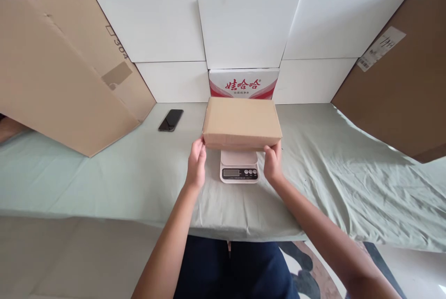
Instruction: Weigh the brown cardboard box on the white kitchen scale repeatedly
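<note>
A closed brown cardboard box lies level over a small white kitchen scale, covering most of its platform. Whether the box rests on the platform or is held just above it, I cannot tell. My left hand grips the box at its near left corner, fingers partly hidden along its side. At the near right corner my right hand grips it too, thumb on the front face and the other fingers mostly out of sight. The scale's dark display panel and buttons face me; no reading can be made out.
A black smartphone lies left of the box on the green cloth. White boxes form a wall behind, with a red-and-white printed carton below. Large cardboard sheets flank the table. Part of an arm shows at far left.
</note>
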Demonstrator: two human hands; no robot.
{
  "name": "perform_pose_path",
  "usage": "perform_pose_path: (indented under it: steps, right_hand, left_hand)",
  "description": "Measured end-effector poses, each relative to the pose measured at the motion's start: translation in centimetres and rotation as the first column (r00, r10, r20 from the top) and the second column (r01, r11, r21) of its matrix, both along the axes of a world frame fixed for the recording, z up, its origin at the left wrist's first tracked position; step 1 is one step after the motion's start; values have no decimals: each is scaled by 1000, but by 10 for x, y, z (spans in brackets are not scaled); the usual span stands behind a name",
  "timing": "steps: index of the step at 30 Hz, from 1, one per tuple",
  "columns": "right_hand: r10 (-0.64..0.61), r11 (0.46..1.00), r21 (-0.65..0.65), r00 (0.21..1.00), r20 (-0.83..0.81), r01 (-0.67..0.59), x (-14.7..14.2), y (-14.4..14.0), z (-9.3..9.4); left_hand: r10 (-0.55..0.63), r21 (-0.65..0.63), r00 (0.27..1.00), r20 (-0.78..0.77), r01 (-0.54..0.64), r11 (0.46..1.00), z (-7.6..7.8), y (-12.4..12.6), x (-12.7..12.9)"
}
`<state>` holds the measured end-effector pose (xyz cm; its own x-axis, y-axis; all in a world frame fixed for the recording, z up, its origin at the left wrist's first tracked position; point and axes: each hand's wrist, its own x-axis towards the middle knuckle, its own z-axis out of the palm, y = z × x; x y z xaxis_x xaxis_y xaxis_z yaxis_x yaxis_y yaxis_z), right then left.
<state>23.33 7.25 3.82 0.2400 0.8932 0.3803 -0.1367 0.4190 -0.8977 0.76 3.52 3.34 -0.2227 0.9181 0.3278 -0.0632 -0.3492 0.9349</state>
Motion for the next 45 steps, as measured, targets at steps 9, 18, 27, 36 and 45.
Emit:
perform_pose_path:
  steps: [9, 18, 27, 36, 45]
  right_hand:
    - [43, 999, -31, 996, 74, -40, 5, 100, -10]
    - [1, 985, -171, 997, 81, 12, 7, 110, -28]
    - [-50, 982, -177, 998, 48, 58, 11, 101, -30]
    - [-67, 976, -213, 994, -86, 47, 17, 96, -33]
    - [-3, 994, -110, 990, 139, 19, 14, 92, -26]
  left_hand:
    - [14, -152, 983, 184, 14, 988, -28, 118, 8]
    - [-5, -169, 986, 169, 34, 985, -39, 119, 1]
    - [-3, -150, 990, 139, 24, 988, -40, 117, -3]
    - [-1, -184, 991, 137, 26, 983, -37, 117, -9]
    - [-61, -199, 996, 63, 72, 977, -31, 110, -2]
